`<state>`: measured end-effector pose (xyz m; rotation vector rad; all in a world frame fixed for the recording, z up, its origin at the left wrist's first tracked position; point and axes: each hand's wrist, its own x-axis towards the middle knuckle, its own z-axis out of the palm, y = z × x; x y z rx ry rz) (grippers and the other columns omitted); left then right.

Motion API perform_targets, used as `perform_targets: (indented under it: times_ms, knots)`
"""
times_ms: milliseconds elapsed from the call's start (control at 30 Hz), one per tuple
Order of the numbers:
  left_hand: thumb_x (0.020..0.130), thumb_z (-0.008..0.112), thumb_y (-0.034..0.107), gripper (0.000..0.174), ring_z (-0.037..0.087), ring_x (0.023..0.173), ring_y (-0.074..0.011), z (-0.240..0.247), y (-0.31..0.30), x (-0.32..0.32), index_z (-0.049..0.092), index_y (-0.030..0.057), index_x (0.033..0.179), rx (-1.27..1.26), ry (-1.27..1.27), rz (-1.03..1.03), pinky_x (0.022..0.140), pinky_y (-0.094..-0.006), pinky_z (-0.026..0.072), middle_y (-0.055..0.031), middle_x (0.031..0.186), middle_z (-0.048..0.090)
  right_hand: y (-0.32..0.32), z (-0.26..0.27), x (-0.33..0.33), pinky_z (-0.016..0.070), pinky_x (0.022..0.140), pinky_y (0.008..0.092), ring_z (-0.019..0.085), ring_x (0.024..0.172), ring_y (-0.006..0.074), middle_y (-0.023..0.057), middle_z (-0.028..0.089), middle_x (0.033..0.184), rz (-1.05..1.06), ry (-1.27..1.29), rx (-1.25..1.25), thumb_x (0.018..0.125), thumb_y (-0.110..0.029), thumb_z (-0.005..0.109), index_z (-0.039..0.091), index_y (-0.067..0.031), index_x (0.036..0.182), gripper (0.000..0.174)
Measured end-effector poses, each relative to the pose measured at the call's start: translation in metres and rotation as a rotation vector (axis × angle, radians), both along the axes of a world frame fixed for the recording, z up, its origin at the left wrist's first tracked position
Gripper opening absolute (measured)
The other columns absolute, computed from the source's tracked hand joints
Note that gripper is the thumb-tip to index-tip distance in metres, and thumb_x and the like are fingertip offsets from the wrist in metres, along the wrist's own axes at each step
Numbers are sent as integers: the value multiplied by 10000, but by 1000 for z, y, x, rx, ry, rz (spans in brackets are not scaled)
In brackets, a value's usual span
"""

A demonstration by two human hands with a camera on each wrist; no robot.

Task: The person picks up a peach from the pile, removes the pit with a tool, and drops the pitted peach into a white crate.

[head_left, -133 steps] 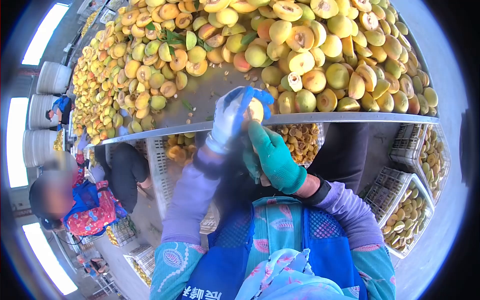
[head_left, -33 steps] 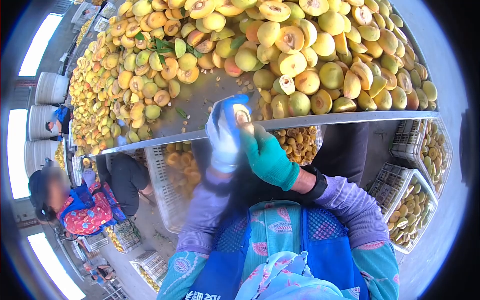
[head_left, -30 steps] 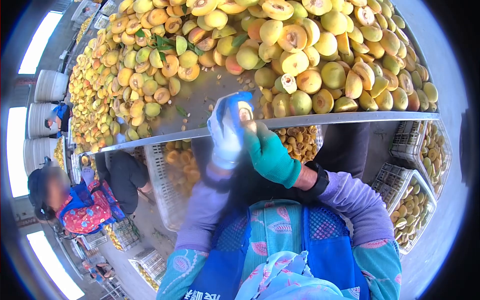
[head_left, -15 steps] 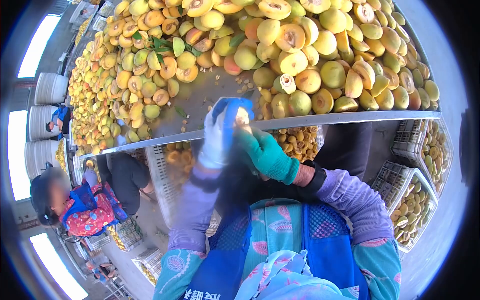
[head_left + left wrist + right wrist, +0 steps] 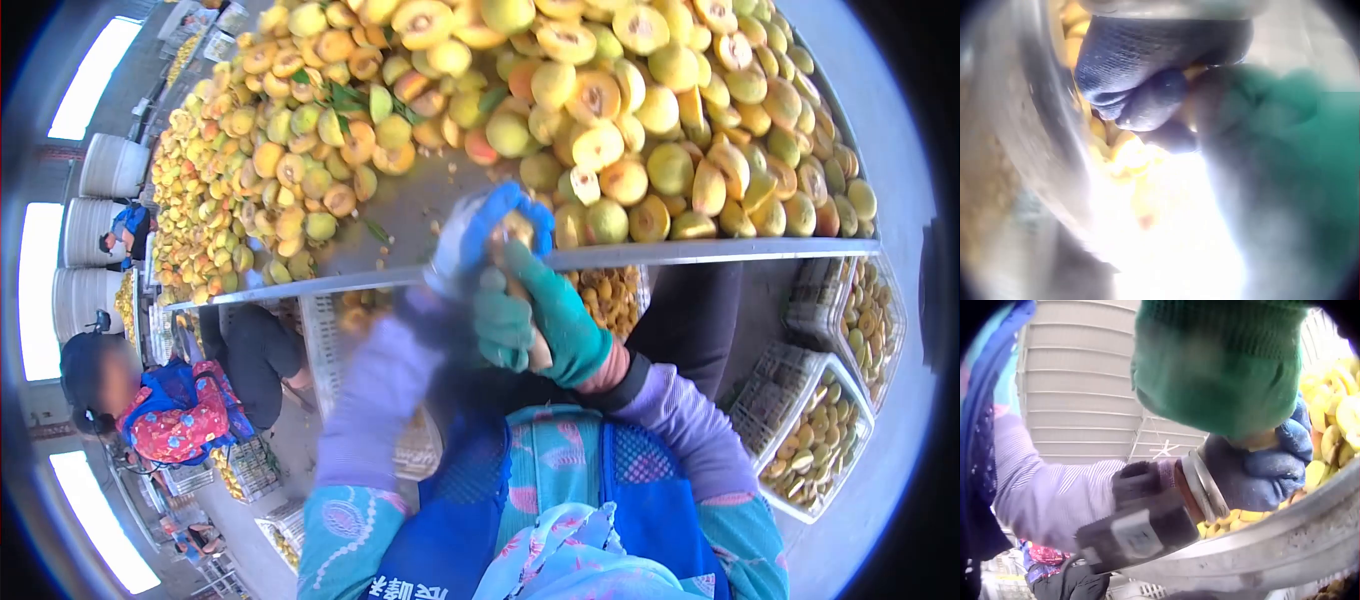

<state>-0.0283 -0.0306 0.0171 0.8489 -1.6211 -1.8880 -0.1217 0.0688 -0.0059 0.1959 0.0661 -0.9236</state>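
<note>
My left hand (image 5: 468, 240), in a white glove with blue-coated fingers, holds a cut apricot (image 5: 514, 230) just above the table's metal rim. Its blue fingers curl round the fruit. My green-gloved right hand (image 5: 550, 315) meets it from below, thumb up against the apricot. That hand's fingers wrap a small tool whose pale handle end (image 5: 541, 353) sticks out under the palm; its working end is hidden at the fruit. In the right wrist view the blue-gloved left hand (image 5: 1266, 469) sits close under the green glove (image 5: 1216, 369). Glare washes out much of the left wrist view.
Halved apricots (image 5: 650, 110) are heaped across the metal table (image 5: 400, 200), with leaves and loose bits on its bare part. Below the rim (image 5: 700, 250) are crates of apricot pieces, two of them at right (image 5: 815, 430). Another person (image 5: 180, 410) sits at left.
Over the last half second both hands shift slightly right in the head view. My right hand turns, so its curled fingers and the tool's handle show more. The left still holds the apricot.
</note>
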Motion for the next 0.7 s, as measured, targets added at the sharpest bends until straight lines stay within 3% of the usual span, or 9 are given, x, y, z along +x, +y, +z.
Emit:
perform_targets:
  times_ms: [67,167,300,400,433,533,633,667,700]
  knots:
    - [966,483,407,475,603,667,-178,-15,9,2,641,-33,886,439,242,155,627,-296,498,-109,739,633,-2,15,-11,323,401,277,352,402,102,-48,360,544,91,122,7,988,-480,425,510,-161,843,361]
    - [971,486,398,464,603,666,-187,-11,16,0,642,-37,926,387,205,268,628,-297,498,-118,755,639,-4,9,-20,325,399,273,351,403,101,-50,363,549,184,143,-53,987,-486,423,506,-163,839,365]
    - [977,469,393,458,611,685,-201,4,18,13,628,-36,957,-348,65,110,640,-312,502,-123,771,640,10,11,-19,324,399,268,340,404,90,-57,365,553,209,412,-230,986,-514,401,497,-159,858,389]
    - [973,476,365,435,617,724,-214,11,26,17,628,-42,948,-149,100,197,660,-326,505,-131,803,646,1,3,-13,323,430,264,335,410,84,-65,361,553,253,13,-251,995,-514,371,496,-154,877,399]
    - [971,472,357,422,615,726,-214,9,32,16,625,-37,973,-86,158,356,661,-325,507,-131,805,646,-4,10,-10,323,442,262,334,412,82,-68,359,553,273,-182,-238,998,-513,362,497,-153,884,401]
    - [955,489,331,369,615,744,-213,-1,46,36,627,-6,1015,-29,350,782,673,-331,510,-119,824,647,6,32,0,325,477,257,337,415,80,-73,355,552,285,-45,-338,1004,-515,338,509,-148,898,418]
    - [917,555,285,279,627,818,-215,-4,58,125,651,58,1049,-71,-53,850,731,-347,510,-90,904,658,23,23,-13,333,440,264,347,414,87,-62,361,540,299,152,-224,989,-536,365,521,-144,900,431]
    - [905,577,269,259,631,842,-215,-5,59,162,659,79,1060,-285,-506,739,750,-352,510,-80,930,662,25,13,-22,336,425,269,356,413,91,-55,377,540,319,316,-149,983,-544,377,524,-142,897,436]
    - [838,641,332,326,611,952,-271,-15,59,197,662,121,1085,-994,-1089,537,821,-388,497,-94,1035,656,28,-2,-28,339,416,267,374,411,97,-45,400,544,385,507,-152,979,-548,387,527,-136,889,444]
